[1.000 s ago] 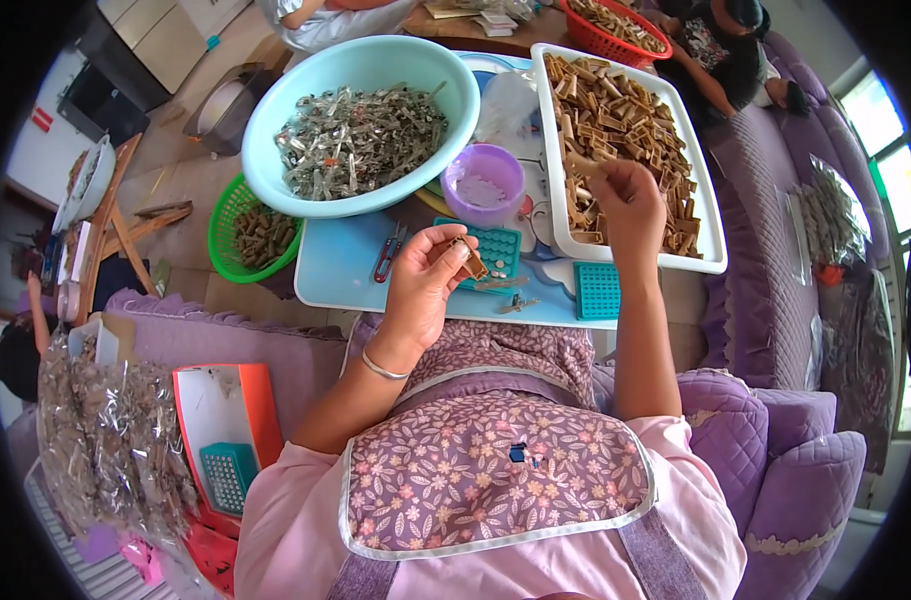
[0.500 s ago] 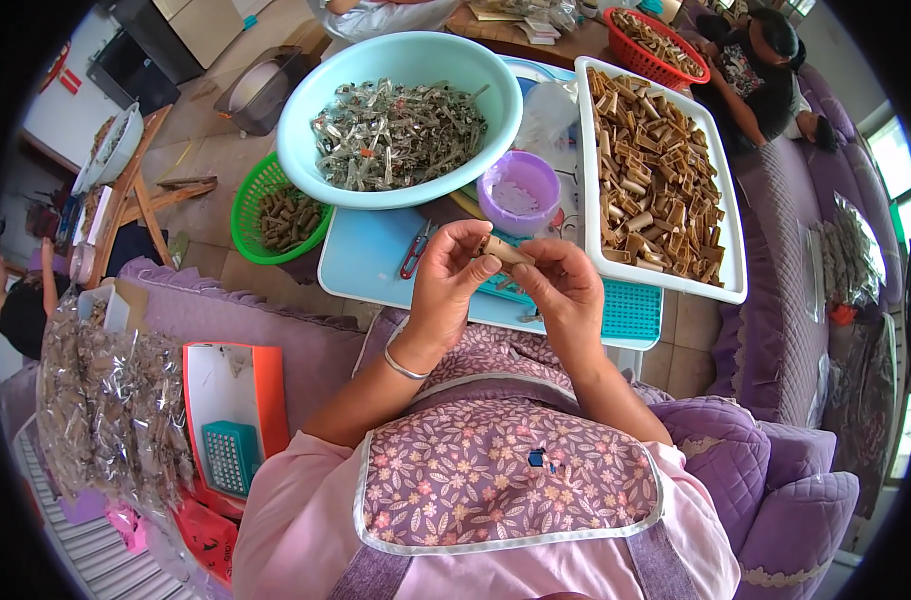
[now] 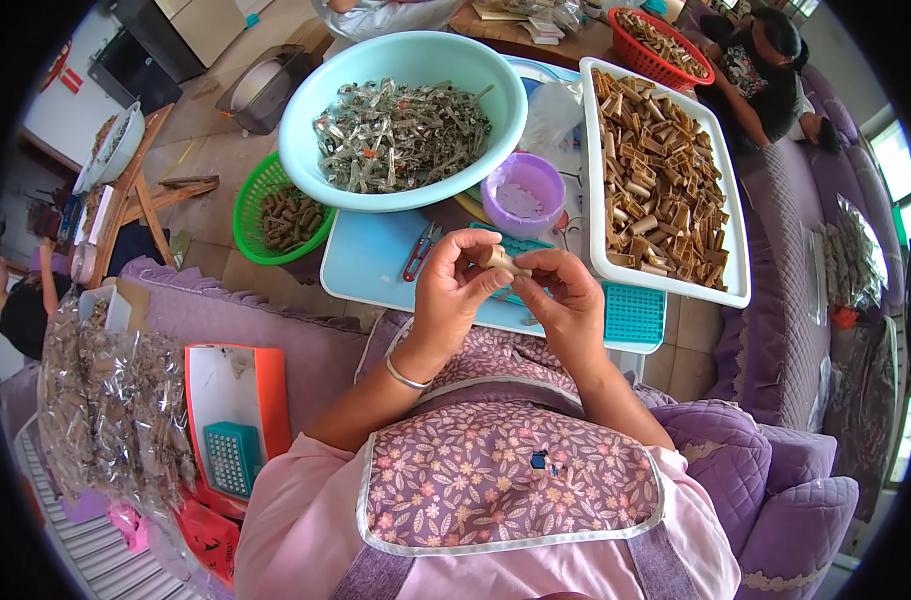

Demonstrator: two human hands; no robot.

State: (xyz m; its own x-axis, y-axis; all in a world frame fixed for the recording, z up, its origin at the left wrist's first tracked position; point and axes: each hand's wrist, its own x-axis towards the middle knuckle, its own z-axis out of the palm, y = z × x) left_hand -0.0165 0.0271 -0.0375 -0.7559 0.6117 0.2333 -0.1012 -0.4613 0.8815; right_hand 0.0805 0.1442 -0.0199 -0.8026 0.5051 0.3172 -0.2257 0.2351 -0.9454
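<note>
Above the near edge of the blue table, my left hand (image 3: 453, 285) and my right hand (image 3: 565, 290) meet with fingertips closed on a small tan tube-like piece (image 3: 503, 261). Fingers cover part of it, so its full shape is hidden. A white tray (image 3: 596, 200) heaped with brown curled pieces (image 3: 665, 180) lies to the right. Just beyond my fingers stands a purple bowl (image 3: 550, 215) with small whitish bits at its bottom. Red-handled snips (image 3: 420, 252) rest on the table left of my left hand.
A big pale blue basin (image 3: 505, 110) holds many clear-wrapped slips. Left of it sits a green basket (image 3: 247, 225) of brown rolls. A teal perforated rack (image 3: 633, 312) lies at the table's right front. Filled plastic bags (image 3: 115, 390) lie at left. Another person (image 3: 755, 80) sits far right.
Between my fingertips the tan piece has turned; its long side showed before, and now less of it shows and it looks paler. Both hands stay in nearly the same place.
</note>
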